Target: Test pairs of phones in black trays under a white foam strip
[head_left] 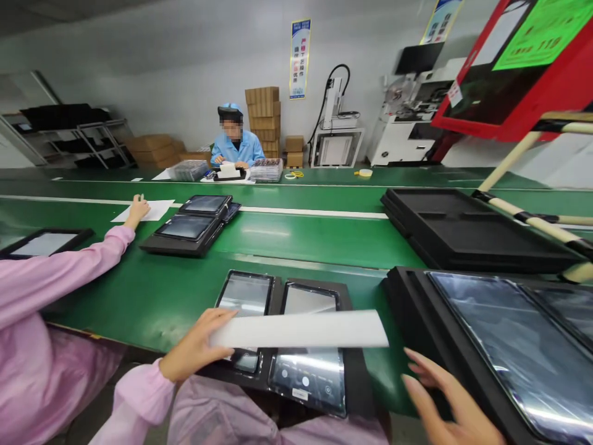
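Near: left hand (pixel 197 349) pinches one end of a white strip (pixel 315 329), kept level so it spans both screens (pixel 245 293) in the tray (pixel 356 377). The tray sits at the near bench (pixel 301 238) edge, prob. for easy reach. Right hand (pixel 449 398) is spread wide and empty, fingers just beside the 2nd tray (pixel 417 309) on the right. Mid-left: co-worker's hand (pixel 136 210) pins a sheet (pixel 155 210) flat, near a 3rd tray (pixel 189 235). Far: a seated person in blue.

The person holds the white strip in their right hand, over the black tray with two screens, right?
No, the head view shows the left hand holding the white strip over the black tray with two screens. The right hand is open and empty.
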`<state>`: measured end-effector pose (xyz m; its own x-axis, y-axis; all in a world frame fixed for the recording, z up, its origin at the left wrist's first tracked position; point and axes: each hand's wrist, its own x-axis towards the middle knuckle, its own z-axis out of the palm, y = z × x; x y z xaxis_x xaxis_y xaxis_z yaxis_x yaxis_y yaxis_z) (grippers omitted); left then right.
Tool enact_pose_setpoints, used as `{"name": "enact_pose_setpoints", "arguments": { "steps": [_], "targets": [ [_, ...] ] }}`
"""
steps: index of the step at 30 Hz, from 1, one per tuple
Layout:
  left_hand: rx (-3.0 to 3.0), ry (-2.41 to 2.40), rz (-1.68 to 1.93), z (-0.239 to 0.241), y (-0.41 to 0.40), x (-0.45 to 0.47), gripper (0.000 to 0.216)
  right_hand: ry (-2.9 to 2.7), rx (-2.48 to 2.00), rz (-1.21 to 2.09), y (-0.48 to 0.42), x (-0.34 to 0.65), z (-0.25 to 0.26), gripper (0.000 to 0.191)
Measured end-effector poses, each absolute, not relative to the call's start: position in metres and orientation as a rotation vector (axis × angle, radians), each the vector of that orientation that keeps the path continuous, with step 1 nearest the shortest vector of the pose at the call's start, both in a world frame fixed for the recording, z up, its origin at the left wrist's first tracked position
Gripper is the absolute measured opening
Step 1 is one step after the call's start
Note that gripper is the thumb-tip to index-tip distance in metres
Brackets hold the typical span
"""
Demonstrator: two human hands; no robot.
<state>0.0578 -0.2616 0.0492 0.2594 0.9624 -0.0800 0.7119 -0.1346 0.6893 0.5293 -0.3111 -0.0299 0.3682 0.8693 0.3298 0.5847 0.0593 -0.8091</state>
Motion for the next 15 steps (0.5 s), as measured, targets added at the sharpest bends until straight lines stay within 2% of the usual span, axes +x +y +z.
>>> {"name": "enact_pose_setpoints", "arguments": {
  "steps": [3, 7, 12, 15],
  "targets": [
    [1.979, 1.477, 0.502, 0.047, -0.247, 0.030, 0.061, -1.345, -1.595, 0.613, -0.297, 0.476, -0.037, 0.073],
    [1.961, 1.446, 0.638, 0.041, -0.216, 0.023, 0.055, -1.304, -1.609, 0.732, -0.273, 0.439, -0.041, 0.076],
    [1.776, 1.434, 0.850, 0.012, -0.170, 0.027, 0.072, -1.106, -1.675, 0.810, -0.246, 0.435, -0.044, 0.086],
    [1.555, 1.476, 1.037, -0.010, -0.144, 0.029, 0.071, -1.006, -1.649, 0.812, -0.240, 0.436, -0.049, 0.084]
  ]
}}
